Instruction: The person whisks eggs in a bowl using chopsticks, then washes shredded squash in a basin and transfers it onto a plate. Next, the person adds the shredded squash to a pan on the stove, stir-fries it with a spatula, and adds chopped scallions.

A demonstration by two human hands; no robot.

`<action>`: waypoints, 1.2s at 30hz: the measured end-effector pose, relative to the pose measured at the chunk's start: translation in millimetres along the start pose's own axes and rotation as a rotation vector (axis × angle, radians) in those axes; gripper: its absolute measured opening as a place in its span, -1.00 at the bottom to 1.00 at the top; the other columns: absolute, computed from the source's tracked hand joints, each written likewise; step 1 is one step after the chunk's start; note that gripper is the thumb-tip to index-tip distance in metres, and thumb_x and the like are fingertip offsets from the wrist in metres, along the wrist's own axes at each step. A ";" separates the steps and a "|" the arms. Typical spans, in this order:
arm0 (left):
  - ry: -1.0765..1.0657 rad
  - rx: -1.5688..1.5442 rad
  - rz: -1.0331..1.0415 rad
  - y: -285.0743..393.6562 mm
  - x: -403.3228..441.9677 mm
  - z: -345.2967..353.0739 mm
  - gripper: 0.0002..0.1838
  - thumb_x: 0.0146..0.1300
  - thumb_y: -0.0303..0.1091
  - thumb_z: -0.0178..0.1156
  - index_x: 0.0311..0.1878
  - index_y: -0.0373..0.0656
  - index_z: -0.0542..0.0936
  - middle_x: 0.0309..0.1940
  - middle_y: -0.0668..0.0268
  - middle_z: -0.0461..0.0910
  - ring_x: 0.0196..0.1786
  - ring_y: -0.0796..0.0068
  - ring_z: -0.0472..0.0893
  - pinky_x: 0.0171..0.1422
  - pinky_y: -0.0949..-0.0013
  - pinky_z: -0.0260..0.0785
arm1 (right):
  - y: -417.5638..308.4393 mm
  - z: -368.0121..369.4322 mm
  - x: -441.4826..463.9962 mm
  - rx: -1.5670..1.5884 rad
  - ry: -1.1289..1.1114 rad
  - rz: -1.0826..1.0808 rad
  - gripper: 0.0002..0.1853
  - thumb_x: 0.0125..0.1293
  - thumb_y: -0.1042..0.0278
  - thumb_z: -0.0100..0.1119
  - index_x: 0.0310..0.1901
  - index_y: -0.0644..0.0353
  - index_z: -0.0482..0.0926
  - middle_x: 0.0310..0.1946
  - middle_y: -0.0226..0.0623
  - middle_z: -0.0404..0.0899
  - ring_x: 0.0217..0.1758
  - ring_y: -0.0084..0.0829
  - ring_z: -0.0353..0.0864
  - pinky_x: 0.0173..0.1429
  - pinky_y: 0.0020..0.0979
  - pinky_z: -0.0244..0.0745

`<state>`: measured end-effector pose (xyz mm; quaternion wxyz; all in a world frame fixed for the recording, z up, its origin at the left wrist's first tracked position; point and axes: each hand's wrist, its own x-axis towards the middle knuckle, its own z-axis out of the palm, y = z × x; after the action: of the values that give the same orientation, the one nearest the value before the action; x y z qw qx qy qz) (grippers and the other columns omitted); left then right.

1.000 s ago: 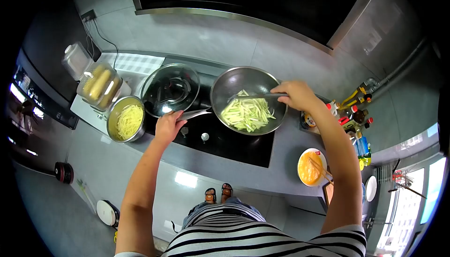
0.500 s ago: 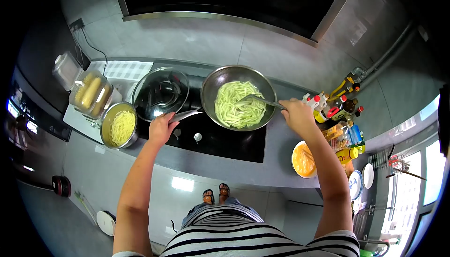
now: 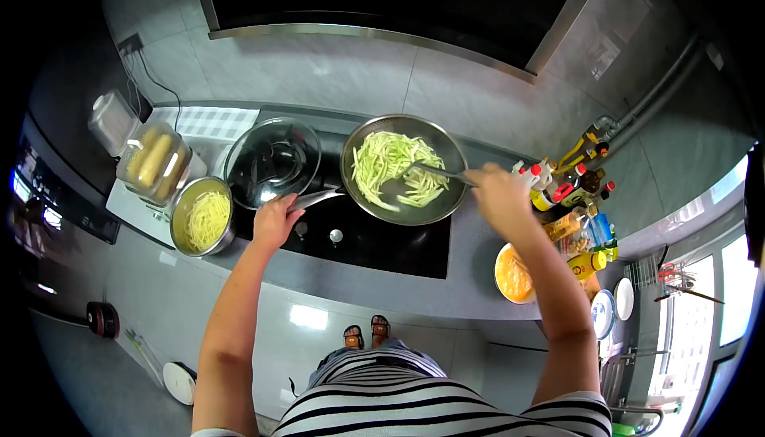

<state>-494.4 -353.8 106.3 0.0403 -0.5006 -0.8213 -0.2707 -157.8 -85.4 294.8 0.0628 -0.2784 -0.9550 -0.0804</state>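
My left hand (image 3: 276, 220) is closed around the handle (image 3: 320, 197) of a steel wok (image 3: 453, 150) on the black hob. Pale green vegetable shreds (image 3: 389, 152) lie in the wok, mostly in its left and upper part, with a smaller heap at the lower right. My right hand (image 3: 500, 195), slightly blurred, grips a metal spatula (image 3: 445, 172) from the right. Its head reaches into the shreds and is partly hidden by them.
Left of the wok sit a glass lid (image 3: 275, 162) and a steel bowl (image 3: 177, 218) of yellowish shreds. A bowl of beaten egg (image 3: 514, 274) stands under my right forearm. Several seasoning bottles (image 3: 567, 186) line the right side. A clear container (image 3: 155, 158) stands far left.
The shreds have been spread apart, leaving some of the wok's base bare at the lower middle. My right hand and the spatula have shifted slightly left. My left hand stays on the handle.
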 end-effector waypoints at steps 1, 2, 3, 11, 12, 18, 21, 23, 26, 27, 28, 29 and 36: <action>-0.003 -0.002 -0.005 1.1 0.1 -0.6 -0.60 0.19 -0.20 0.35 0.03 -0.21 0.63 -0.30 0.05 0.64 -0.23 -0.02 0.64 -0.15 0.08 0.47 | 12.1 -17.0 -3.2 -0.044 -0.029 -0.040 -0.68 0.07 0.50 0.21 -0.13 -0.08 0.69 -0.25 -0.27 0.58 -0.16 -0.15 0.70 -0.14 -0.14 0.60; -0.001 0.003 -0.004 1.7 -0.2 -1.2 -0.60 0.19 -0.19 0.35 0.03 -0.21 0.63 -0.30 0.05 0.64 -0.23 -0.02 0.64 -0.15 0.08 0.47 | 8.9 -21.0 -3.6 -0.068 -0.051 -0.002 -0.70 0.06 0.49 0.22 -0.16 -0.09 0.71 -0.25 -0.27 0.58 -0.13 -0.17 0.69 -0.13 -0.15 0.60; 0.002 0.008 -0.003 2.1 -0.3 -1.4 -0.60 0.19 -0.19 0.35 0.03 -0.22 0.63 -0.30 0.05 0.64 -0.23 -0.02 0.64 -0.15 0.08 0.47 | 10.4 -13.8 -1.2 -0.072 -0.044 -0.032 -0.71 0.08 0.48 0.21 -0.16 -0.09 0.71 -0.25 -0.27 0.59 -0.14 -0.16 0.69 -0.14 -0.15 0.60; -0.021 0.048 -0.027 8.8 0.7 -11.6 -0.55 0.16 -0.09 0.36 0.05 -0.12 0.63 -0.25 0.14 0.66 -0.21 0.05 0.66 -0.14 0.10 0.50 | 14.8 44.2 31.1 -0.080 0.012 0.220 -0.84 0.24 0.27 0.19 -0.22 0.06 0.70 -0.26 -0.14 0.67 -0.16 -0.12 0.72 -0.11 -0.14 0.63; -0.033 0.062 -0.019 10.5 0.9 -16.0 -0.53 0.17 -0.05 0.34 0.07 -0.10 0.62 -0.25 0.14 0.66 -0.21 0.05 0.66 -0.15 0.10 0.50 | 15.8 33.7 34.7 -0.127 -0.075 0.261 -0.81 0.25 0.24 0.17 -0.21 0.08 0.71 -0.24 -0.10 0.68 -0.15 -0.11 0.72 -0.09 -0.13 0.62; -0.072 0.145 -0.026 3.1 4.0 -5.2 -0.47 0.20 0.08 0.28 0.17 0.02 0.58 -0.26 0.16 0.68 -0.23 0.07 0.67 -0.21 0.10 0.51 | 38.4 100.7 61.4 0.068 -0.354 0.358 -0.64 0.34 0.07 0.08 -0.13 0.18 0.71 -0.15 0.04 0.68 -0.08 -0.04 0.70 -0.02 -0.10 0.59; -0.094 0.154 -0.032 2.4 4.9 -5.2 -0.47 0.20 0.09 0.28 0.17 0.04 0.58 -0.28 0.17 0.69 -0.25 0.07 0.68 -0.22 0.10 0.51 | 53.9 153.0 55.6 0.370 -0.265 0.334 -0.61 0.35 0.00 0.07 -0.08 0.11 0.71 -0.16 0.01 0.68 -0.07 -0.01 0.68 0.01 -0.07 0.57; -0.106 0.158 -0.042 1.9 4.7 -6.7 -0.47 0.20 0.08 0.28 0.17 0.04 0.58 -0.29 0.17 0.69 -0.26 0.07 0.68 -0.23 0.09 0.51 | 47.6 143.1 36.3 0.389 -0.154 0.300 -0.63 0.35 -0.03 0.09 -0.08 0.04 0.71 -0.18 -0.04 0.69 -0.08 0.01 0.67 0.01 -0.07 0.55; -0.107 0.162 -0.046 3.1 5.4 -6.4 -0.48 0.20 0.08 0.28 0.16 0.04 0.58 -0.30 0.17 0.70 -0.26 0.07 0.68 -0.23 0.10 0.51 | 42.4 93.0 13.1 0.244 -0.083 0.213 -0.68 0.33 -0.03 0.13 -0.10 -0.05 0.72 -0.24 -0.13 0.70 -0.13 -0.01 0.68 -0.02 -0.07 0.57; -0.106 0.164 -0.047 1.6 5.3 -5.3 -0.48 0.20 0.08 0.29 0.16 0.04 0.58 -0.29 0.16 0.70 -0.26 0.07 0.68 -0.23 0.10 0.51 | 44.2 79.6 8.3 0.213 -0.065 0.174 -0.68 0.32 -0.03 0.13 -0.10 -0.04 0.71 -0.25 -0.13 0.71 -0.14 -0.01 0.68 -0.03 -0.07 0.57; -0.104 0.167 -0.047 0.7 5.6 -4.6 -0.48 0.20 0.07 0.29 0.16 0.03 0.58 -0.29 0.16 0.69 -0.25 0.08 0.68 -0.23 0.11 0.51 | 51.2 74.6 7.4 0.200 -0.053 0.186 -0.68 0.32 -0.03 0.14 -0.12 -0.04 0.72 -0.26 -0.13 0.70 -0.14 -0.02 0.69 -0.03 -0.08 0.57; -0.100 0.155 -0.042 0.3 5.3 -4.5 -0.48 0.20 0.07 0.29 0.16 0.03 0.58 -0.29 0.16 0.69 -0.25 0.08 0.68 -0.23 0.11 0.51 | 61.8 70.1 8.1 0.186 -0.040 0.198 -0.68 0.31 -0.03 0.14 -0.14 -0.04 0.73 -0.27 -0.13 0.70 -0.14 -0.02 0.69 -0.03 -0.09 0.58; -0.099 0.142 -0.038 5.0 6.5 -7.6 -0.47 0.20 0.08 0.28 0.16 0.01 0.59 -0.27 0.16 0.69 -0.24 0.08 0.68 -0.23 0.13 0.51 | 93.0 132.8 62.4 0.353 -0.333 0.320 -0.64 0.32 -0.01 0.14 -0.17 0.11 0.74 -0.20 -0.02 0.69 -0.12 -0.03 0.69 -0.04 -0.19 0.56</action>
<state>-495.0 -350.5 116.9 0.0302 -0.4937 -0.8487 -0.1874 -169.6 49.5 186.1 -0.0356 -0.4198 -0.8953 0.1446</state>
